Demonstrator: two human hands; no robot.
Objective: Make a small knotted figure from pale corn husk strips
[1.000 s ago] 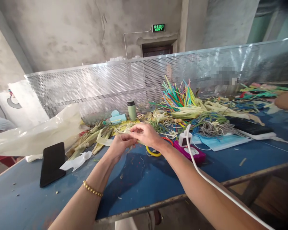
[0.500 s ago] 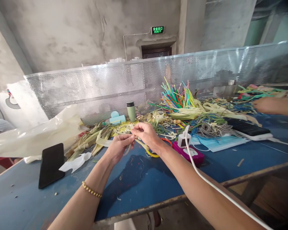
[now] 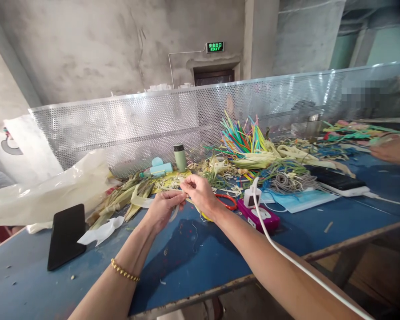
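My left hand [image 3: 164, 208] is closed in a pinch on a pale strip [image 3: 140, 201] that looks like corn husk. One end of this strip curls out to the left of the hand, and a thin part hangs below the fingers. Meeting it fingertip to fingertip, my right hand [image 3: 202, 194] is also pinched on the strip. The exact spot between the fingertips is hidden. Just behind my right wrist lie a red-orange loop [image 3: 234, 204] and a yellow loop [image 3: 206, 217], like scissor handles, partly covered by the wrist.
Dry husks [image 3: 120, 200], a black phone [image 3: 66, 235] and a white scrap [image 3: 102, 231] lie left. A green bottle [image 3: 180, 158] and colourful sticks [image 3: 242, 138] stand behind. Right are a purple power block [image 3: 265, 219], white cable [image 3: 270, 240], blue mask [image 3: 305, 201] and a co-worker's hand [image 3: 395, 149].
My hands stay pinched together with little change in their grip. The view has shifted slightly. At the far right, the co-worker's hand has moved further right.
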